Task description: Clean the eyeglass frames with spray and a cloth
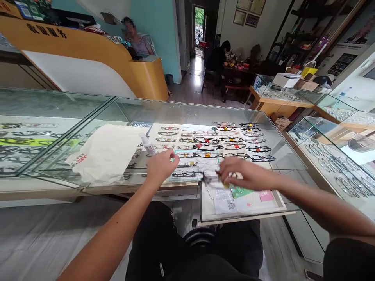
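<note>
My right hand (241, 173) is over the pulled-out drawer (205, 210), its fingers closed on a pair of eyeglasses (209, 179) that is blurred by motion. My left hand (162, 164) rests at the counter glass near a small white spray bottle (147, 143); its thumb and fingertips are pressed together, and what they hold, if anything, is too small to name. Left of the bottle a white cloth (108, 150) lies spread on the glass. Rows of eyeglass frames (207, 147) show beneath the glass. Papers (224, 201) and a green packet (240, 191) lie in the drawer.
A second glass case (310, 128) with more frames stands at the right. Behind the counter is an orange reception desk (146, 78), with a person (140, 43) seated beyond it. Another person (216, 58) sits at a table farther back.
</note>
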`<state>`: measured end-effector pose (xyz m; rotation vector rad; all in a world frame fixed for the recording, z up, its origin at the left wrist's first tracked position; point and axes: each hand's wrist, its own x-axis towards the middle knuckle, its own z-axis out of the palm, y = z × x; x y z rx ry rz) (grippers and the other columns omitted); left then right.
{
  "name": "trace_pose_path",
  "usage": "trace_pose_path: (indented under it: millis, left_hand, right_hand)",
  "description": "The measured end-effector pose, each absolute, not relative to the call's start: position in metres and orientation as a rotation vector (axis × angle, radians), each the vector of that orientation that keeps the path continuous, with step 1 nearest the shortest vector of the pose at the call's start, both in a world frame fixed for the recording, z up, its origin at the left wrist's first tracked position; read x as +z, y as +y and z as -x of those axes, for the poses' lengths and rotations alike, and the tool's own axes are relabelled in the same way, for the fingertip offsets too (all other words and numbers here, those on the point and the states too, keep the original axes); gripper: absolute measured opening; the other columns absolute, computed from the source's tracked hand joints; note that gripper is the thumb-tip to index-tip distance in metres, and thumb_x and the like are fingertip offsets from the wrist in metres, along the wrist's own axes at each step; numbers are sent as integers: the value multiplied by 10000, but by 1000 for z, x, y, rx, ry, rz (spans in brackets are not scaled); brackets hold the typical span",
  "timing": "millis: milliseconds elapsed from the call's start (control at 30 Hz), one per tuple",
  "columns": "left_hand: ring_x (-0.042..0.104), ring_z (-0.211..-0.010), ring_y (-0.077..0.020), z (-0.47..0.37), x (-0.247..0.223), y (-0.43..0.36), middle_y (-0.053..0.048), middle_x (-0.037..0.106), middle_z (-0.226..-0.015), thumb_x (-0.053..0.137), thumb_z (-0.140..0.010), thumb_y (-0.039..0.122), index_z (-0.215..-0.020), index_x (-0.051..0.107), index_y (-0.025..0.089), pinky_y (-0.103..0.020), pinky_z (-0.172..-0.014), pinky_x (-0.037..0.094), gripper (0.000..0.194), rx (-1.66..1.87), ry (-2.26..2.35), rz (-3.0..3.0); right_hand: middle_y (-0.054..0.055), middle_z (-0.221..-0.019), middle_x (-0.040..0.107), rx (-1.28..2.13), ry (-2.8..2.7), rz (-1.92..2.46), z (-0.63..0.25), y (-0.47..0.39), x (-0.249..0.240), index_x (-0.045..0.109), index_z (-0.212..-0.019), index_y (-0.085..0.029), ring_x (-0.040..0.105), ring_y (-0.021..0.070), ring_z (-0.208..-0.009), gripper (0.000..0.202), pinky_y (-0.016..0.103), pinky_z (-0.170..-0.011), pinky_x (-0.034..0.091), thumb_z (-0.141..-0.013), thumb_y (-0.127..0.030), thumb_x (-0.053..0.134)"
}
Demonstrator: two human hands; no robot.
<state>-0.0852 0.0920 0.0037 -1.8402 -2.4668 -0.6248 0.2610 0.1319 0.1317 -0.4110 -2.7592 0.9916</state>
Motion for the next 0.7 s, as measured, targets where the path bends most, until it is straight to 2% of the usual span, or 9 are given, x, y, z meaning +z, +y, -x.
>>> trace_pose_path:
  millis: [67, 133, 167, 267, 367, 467, 600, 700]
  left_hand:
    - [513, -639, -202, 85, 4, 92, -49, 664, -728, 482, -1009, 418, -848, 622, 220, -343, -623, 196, 291, -615, -2473, 1827]
    - [524, -643, -208, 85, 4, 93, -52, 672, -735, 476, -1012, 422, -863, 634, 221, -343, -623, 201, 295, -606, -2478, 1832]
    - [530, -647, -211, 86, 4, 93, -52, 676, -738, 473, -1013, 425, -871, 638, 222, -343, -622, 206, 297, -606, -2477, 1836]
    - [549, -663, -222, 88, 4, 92, -57, 686, -747, 458, -1022, 430, -886, 643, 224, -342, -622, 216, 308, -615, -2470, 1842]
    - [562, -674, -221, 89, 6, 91, -60, 699, -763, 452, -1029, 421, -878, 633, 225, -338, -626, 220, 307, -628, -2488, 1856]
    - [566, -671, -221, 90, 8, 90, -64, 702, -757, 455, -1028, 400, -867, 624, 225, -337, -633, 212, 292, -629, -2511, 1854]
    - [568, -672, -222, 90, 8, 91, -67, 696, -747, 481, -1015, 400, -857, 621, 223, -341, -632, 200, 276, -635, -2514, 1841]
    - [538, -645, -213, 91, 5, 91, -55, 675, -721, 483, -1014, 400, -844, 605, 224, -341, -623, 199, 273, -650, -2511, 1847]
  right_hand:
    - [83, -1088, 781, 732, -2775, 390, -243, 176, 148, 779, -992, -216, 696, 254, -1117, 283, 509, -1197, 450, -1111, -396, 595]
    - [87, -1131, 774, 500, -2799, 433, -221, 230, 149, 777, -1018, -201, 691, 268, -1143, 273, 586, -1312, 297, -1103, -375, 585]
    - [99, -1157, 772, 405, -2820, 497, -208, 257, 145, 782, -1032, -190, 686, 272, -1143, 264, 592, -1324, 271, -1093, -357, 586]
    - [143, -1189, 774, 170, -2916, 765, -167, 322, 126, 806, -1048, -141, 660, 273, -1114, 277, 534, -1300, 288, -1068, -274, 563]
    - [177, -1164, 789, 112, -2946, 845, -132, 359, 107, 823, -1025, -106, 617, 307, -1145, 266, 454, -1139, 423, -1020, -199, 574]
    - [166, -1148, 806, 78, -2989, 863, -109, 378, 91, 830, -985, -114, 604, 299, -1124, 240, 404, -1051, 440, -989, -170, 597]
    - [155, -1175, 816, 73, -3032, 877, -97, 395, 74, 835, -1020, -117, 594, 295, -1145, 229, 394, -1053, 425, -983, -186, 621]
    - [157, -1266, 797, 73, -3031, 886, -98, 402, 65, 840, -1071, -130, 572, 315, -1223, 261, 428, -1124, 387, -1005, -232, 609]
